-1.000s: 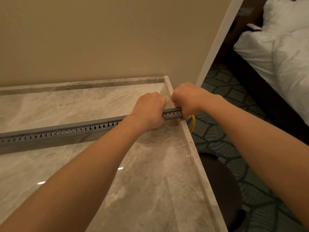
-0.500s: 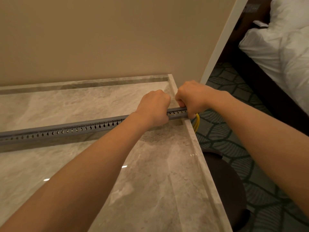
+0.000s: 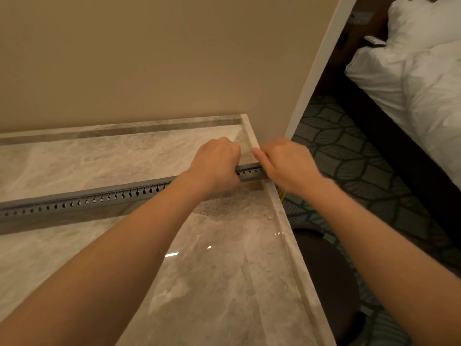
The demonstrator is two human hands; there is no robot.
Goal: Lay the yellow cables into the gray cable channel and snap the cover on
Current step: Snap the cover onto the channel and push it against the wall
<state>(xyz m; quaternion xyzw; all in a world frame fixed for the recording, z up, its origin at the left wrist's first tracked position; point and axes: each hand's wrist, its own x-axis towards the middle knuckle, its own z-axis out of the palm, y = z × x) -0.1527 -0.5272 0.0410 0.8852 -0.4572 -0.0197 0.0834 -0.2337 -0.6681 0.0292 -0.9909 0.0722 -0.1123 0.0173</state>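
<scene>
A long gray cable channel with a row of slots along its side lies across the marble tabletop, from the left edge to the right rim. My left hand is curled over the top of the channel near its right end. My right hand grips the channel's very end at the table's rim, its fingers blurred. A short bit of yellow cable shows just below my right wrist, hanging off the table's side. The channel's top looks covered; the cables inside are hidden.
A beige wall rises behind the table. To the right, past a white corner trim, lie patterned carpet and a bed with white linen. A dark round stool stands beside the table's right edge.
The view has shifted slightly. My right hand has slid a little along the channel's end and its fingers now stretch forward; less yellow cable shows. My left hand stays in place.
</scene>
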